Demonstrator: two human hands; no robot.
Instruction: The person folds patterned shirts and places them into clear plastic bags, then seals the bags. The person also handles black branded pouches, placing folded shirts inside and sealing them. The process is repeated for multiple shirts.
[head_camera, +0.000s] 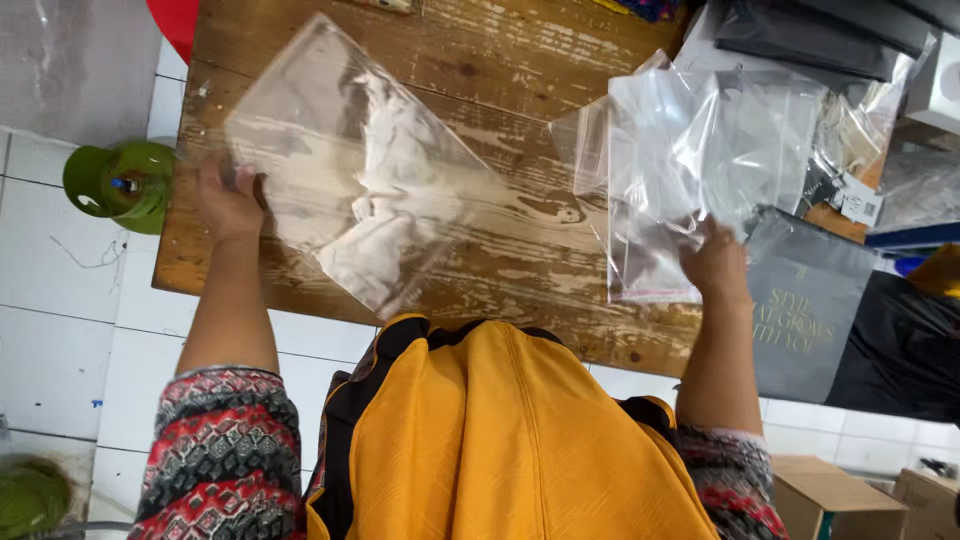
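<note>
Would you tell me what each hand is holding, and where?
Left hand grips the large clear bag at its left edge; right hand touches the clear bag stack's lower edge.

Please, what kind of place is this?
Probably a small packing spot for a shop: a worn wooden table on a tiled floor, a pile of clear plastic bags, dark grey packages and cardboard boxes nearby.
</note>
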